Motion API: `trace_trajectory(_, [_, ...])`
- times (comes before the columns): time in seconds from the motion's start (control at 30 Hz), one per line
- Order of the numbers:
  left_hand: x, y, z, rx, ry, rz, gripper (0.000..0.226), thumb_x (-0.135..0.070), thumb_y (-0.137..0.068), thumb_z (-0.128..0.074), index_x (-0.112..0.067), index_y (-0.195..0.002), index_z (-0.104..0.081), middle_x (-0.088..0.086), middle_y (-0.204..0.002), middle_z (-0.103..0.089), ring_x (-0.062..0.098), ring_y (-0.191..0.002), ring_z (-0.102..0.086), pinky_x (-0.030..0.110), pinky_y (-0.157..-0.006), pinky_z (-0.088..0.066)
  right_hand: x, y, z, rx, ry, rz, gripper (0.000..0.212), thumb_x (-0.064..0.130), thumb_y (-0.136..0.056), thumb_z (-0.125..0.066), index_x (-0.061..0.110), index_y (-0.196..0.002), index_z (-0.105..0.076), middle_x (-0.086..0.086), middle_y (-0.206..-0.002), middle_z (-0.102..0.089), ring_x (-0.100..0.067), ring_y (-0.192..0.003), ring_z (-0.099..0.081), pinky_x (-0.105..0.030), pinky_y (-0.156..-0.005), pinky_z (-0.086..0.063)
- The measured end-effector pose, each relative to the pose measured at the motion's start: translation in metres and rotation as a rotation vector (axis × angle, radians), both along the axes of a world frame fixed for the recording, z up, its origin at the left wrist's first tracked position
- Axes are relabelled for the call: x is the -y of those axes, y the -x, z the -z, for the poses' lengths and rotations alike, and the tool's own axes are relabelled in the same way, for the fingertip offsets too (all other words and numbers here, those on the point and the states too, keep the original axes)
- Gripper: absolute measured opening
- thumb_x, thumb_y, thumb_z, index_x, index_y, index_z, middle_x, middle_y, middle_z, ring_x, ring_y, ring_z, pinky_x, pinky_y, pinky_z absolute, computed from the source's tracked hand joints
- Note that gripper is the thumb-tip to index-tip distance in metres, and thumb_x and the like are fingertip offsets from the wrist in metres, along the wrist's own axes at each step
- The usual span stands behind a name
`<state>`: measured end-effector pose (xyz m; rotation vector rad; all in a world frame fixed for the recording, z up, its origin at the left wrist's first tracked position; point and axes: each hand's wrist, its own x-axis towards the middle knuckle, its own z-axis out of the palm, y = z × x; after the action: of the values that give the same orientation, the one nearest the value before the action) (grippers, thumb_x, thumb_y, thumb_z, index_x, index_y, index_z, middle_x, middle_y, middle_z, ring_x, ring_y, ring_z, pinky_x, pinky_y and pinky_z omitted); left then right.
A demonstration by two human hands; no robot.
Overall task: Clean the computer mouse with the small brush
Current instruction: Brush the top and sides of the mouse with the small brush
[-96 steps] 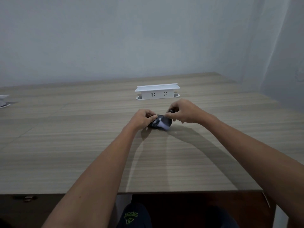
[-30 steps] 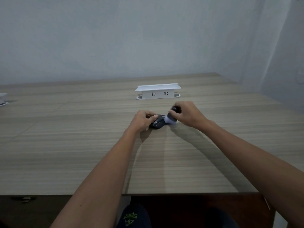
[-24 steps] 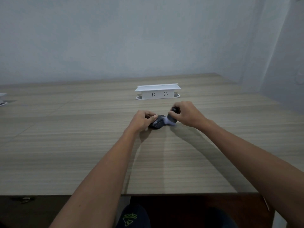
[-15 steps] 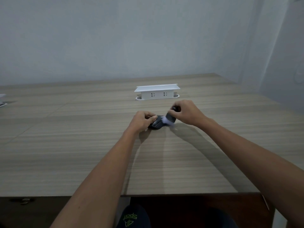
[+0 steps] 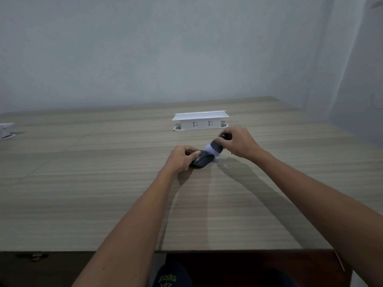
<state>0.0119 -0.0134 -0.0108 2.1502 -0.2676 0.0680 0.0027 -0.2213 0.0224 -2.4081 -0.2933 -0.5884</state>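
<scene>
A dark computer mouse (image 5: pixel 202 161) lies on the wooden table (image 5: pixel 103 183) a little beyond its middle. My left hand (image 5: pixel 180 157) grips the mouse from its left side and holds it down. My right hand (image 5: pixel 238 144) is closed around a small brush (image 5: pixel 216 146) with a dark handle and pale bristles. The bristles touch the far right end of the mouse. Part of the brush handle is hidden inside my fingers.
A white socket box (image 5: pixel 200 120) stands on the table just behind my hands. At the far left edge sits part of a second white object (image 5: pixel 6 130). The table's near edge runs across the bottom, with my shoe (image 5: pixel 170 275) below it.
The brush has lifted and shifted slightly toward the far right end of the mouse, with small back-and-forth strokes across the frames. My left hand has stayed on the mouse.
</scene>
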Motion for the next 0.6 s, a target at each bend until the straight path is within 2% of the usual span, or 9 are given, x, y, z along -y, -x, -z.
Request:
trace_trajectory(0.07, [-0.001,-0.001,0.0,-0.006,0.009,0.013,0.028,-0.022,-0.097,-0.063,-0.008,-0.119,-0.073,0.014,-0.113,-0.075,0.023,-0.087,-0.062,0.047,-0.085,-0.056,-0.004,-0.001,-0.001,-0.044,0.0,-0.052,0.017,0.024,-0.086,-0.069,0.008,-0.084,-0.077,0.003,-0.066,-0.067,-0.005,-0.053,-0.056,-0.021,-0.053,-0.045])
trace_trajectory(0.17, [-0.002,-0.002,0.0,-0.017,0.006,0.014,0.027,-0.023,-0.097,-0.063,-0.01,-0.119,-0.072,0.013,-0.114,-0.075,0.026,-0.09,-0.064,0.049,-0.088,-0.056,-0.003,-0.008,-0.001,-0.059,0.121,0.017,0.02,0.019,-0.086,-0.067,0.0,-0.084,-0.075,-0.011,-0.079,-0.072,-0.019,-0.068,-0.061,-0.031,-0.062,-0.048])
trace_trajectory(0.23, [-0.003,-0.003,0.0,-0.024,0.003,0.019,0.027,-0.024,-0.097,-0.063,-0.013,-0.119,-0.072,0.011,-0.114,-0.075,0.028,-0.098,-0.068,0.048,-0.089,-0.056,-0.003,-0.011,-0.004,-0.027,0.123,0.035,0.019,0.02,-0.086,-0.067,0.002,-0.084,-0.075,-0.01,-0.08,-0.071,-0.017,-0.072,-0.059,-0.024,-0.061,-0.045])
trace_trajectory(0.3, [-0.004,-0.003,0.0,-0.031,0.001,0.03,0.028,-0.025,-0.096,-0.063,-0.014,-0.121,-0.072,0.009,-0.115,-0.075,0.028,-0.106,-0.069,0.047,-0.09,-0.056,-0.008,-0.012,-0.007,-0.025,0.068,-0.028,0.018,0.024,-0.085,-0.069,0.008,-0.082,-0.076,-0.002,-0.071,-0.068,-0.003,-0.057,-0.057,-0.011,-0.05,-0.039])
trace_trajectory(0.37, [-0.005,-0.003,0.0,-0.042,-0.007,0.033,0.03,-0.027,-0.096,-0.064,-0.013,-0.122,-0.072,0.009,-0.115,-0.074,0.03,-0.11,-0.069,0.047,-0.091,-0.056,-0.012,-0.015,-0.009,-0.066,0.078,-0.055,0.018,0.025,-0.086,-0.07,0.008,-0.081,-0.076,-0.001,-0.068,-0.067,0.002,-0.048,-0.056,-0.009,-0.043,-0.04])
trace_trajectory(0.43, [-0.005,-0.003,-0.001,-0.049,-0.002,0.026,0.03,-0.028,-0.096,-0.064,-0.012,-0.12,-0.072,0.01,-0.113,-0.075,0.033,-0.109,-0.069,0.046,-0.09,-0.056,-0.011,-0.02,-0.007,-0.093,0.162,-0.01,0.02,0.02,-0.086,-0.068,0.002,-0.081,-0.074,-0.006,-0.074,-0.068,-0.004,-0.056,-0.056,-0.016,-0.049,-0.039])
trace_trajectory(0.5, [-0.005,-0.002,-0.001,-0.053,-0.001,0.024,0.03,-0.028,-0.096,-0.065,-0.012,-0.119,-0.072,0.01,-0.113,-0.075,0.034,-0.11,-0.068,0.045,-0.09,-0.056,-0.009,-0.024,-0.007,-0.071,0.199,0.021,0.02,0.017,-0.086,-0.066,-0.001,-0.08,-0.072,-0.012,-0.08,-0.07,-0.02,-0.073,-0.059,-0.025,-0.058,-0.039])
trace_trajectory(0.53, [-0.005,-0.002,-0.001,-0.053,-0.002,0.029,0.029,-0.027,-0.096,-0.064,-0.012,-0.119,-0.072,0.011,-0.114,-0.075,0.035,-0.111,-0.068,0.045,-0.091,-0.056,-0.01,-0.025,-0.008,-0.047,0.179,0.011,0.02,0.019,-0.086,-0.066,0.001,-0.081,-0.072,-0.01,-0.08,-0.069,-0.021,-0.074,-0.059,-0.024,-0.057,-0.039])
trace_trajectory(0.6, [-0.006,-0.004,-0.001,-0.049,-0.002,0.046,0.029,-0.027,-0.096,-0.064,-0.013,-0.12,-0.072,0.011,-0.114,-0.075,0.036,-0.111,-0.067,0.047,-0.092,-0.055,-0.015,-0.024,-0.01,-0.038,0.117,-0.056,0.02,0.025,-0.087,-0.068,0.007,-0.084,-0.075,-0.003,-0.075,-0.068,-0.014,-0.064,-0.057,-0.019,-0.054,-0.039])
